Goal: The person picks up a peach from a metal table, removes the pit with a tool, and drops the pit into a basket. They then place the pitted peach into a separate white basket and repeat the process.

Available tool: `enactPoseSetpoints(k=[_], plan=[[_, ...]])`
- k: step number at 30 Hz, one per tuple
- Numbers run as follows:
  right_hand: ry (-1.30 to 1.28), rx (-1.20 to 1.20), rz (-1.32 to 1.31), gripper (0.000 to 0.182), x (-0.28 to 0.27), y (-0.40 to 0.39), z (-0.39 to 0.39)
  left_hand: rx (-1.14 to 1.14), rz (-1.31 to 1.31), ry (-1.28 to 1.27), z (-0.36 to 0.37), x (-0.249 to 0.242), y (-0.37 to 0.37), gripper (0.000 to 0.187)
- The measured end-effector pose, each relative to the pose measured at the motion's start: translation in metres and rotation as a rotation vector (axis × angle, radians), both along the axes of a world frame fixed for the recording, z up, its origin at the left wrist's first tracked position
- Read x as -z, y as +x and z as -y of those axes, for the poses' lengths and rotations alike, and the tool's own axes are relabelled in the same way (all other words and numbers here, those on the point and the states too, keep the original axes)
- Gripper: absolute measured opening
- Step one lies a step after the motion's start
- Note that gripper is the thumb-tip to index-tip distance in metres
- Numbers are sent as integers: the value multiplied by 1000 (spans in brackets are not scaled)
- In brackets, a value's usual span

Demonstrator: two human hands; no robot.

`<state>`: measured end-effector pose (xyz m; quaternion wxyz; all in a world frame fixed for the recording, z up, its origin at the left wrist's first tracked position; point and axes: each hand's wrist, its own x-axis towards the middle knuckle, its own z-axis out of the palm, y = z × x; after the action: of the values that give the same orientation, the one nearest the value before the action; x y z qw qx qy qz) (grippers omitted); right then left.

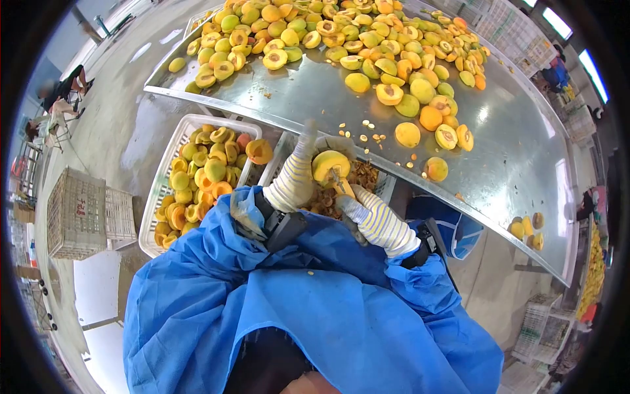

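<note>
My left hand (293,180), in a striped glove with grey coating, is closed around a yellow peach half (330,164), cut face toward me. In my right hand (378,222), gloved alike, is a pitting tool with a yellow handle (343,188). Its metal end meets the middle of the peach half. Below my hands stands a crate of brown peach pits (362,176), partly hidden by them. To its left, a white basket (149,231) holds many pitted peach halves (211,169). One more half (259,152) shows at that basket's right rim.
A metal table (308,92) spans the space ahead, heaped with cut peaches (394,52) and bearing loose kernels (365,138). Its raised edge runs just beyond my hands. A blue bucket (453,226) stands under it at right. Stacked crates (77,213) stand at left; a seated person is farther back.
</note>
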<state>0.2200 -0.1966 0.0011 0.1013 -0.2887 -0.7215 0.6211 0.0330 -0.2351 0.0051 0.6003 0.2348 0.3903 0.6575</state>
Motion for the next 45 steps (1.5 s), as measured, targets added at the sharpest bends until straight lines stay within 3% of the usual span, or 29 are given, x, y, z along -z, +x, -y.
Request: enactPoseSetpoints(k=[2,5,8,10,12,16,19,22,25,28,32,36,39,42,43,44,45], plan=[[317,-38,-24,39,-4,0,-3,-84,-142,83,1,2,6,69],[564,-83,355,40,-8,-7,4,64,-176,-46,3,-1,-2,65],[315,30,-242,45,26,-7,23,233,-180,-32,3,2,-16,63],[-421,-4,-112,44,3,-8,22,153,-107,-36,3,2,-13,62],[-923,-29,-100,43,-11,-7,19,20,-61,2,4,0,-5,64],[-1197,-61,-258,42,-7,-9,18,164,-80,-20,3,-10,-18,71],[-1138,-39,-268,42,-18,-10,18,-21,168,29,5,-7,-1,74],[-952,11,-197,41,-23,-12,21,-173,45,83,6,-5,11,75],[-388,26,-167,42,-4,-17,31,5,-22,9,3,-8,4,61],[-591,-31,-112,44,-12,-13,34,42,-13,-21,-1,-7,5,53],[-1182,-90,-261,44,-21,-6,26,99,67,-6,9,-25,8,53],[-1217,-134,-316,44,-18,-8,22,143,208,-15,6,-22,5,53],[-988,-137,-273,43,-36,3,19,71,236,-29,1,-12,-3,53],[-441,-56,12,44,-37,10,6,-53,51,61,4,0,-17,39],[-109,-32,24,45,-26,14,2,-65,-270,-50,5,-11,-21,47],[14,-5,-22,46,-16,14,0,15,-780,-138,10,-20,-24,41],[140,28,-67,46,-7,15,-3,-82,-1250,-77,13,-19,-26,40]])
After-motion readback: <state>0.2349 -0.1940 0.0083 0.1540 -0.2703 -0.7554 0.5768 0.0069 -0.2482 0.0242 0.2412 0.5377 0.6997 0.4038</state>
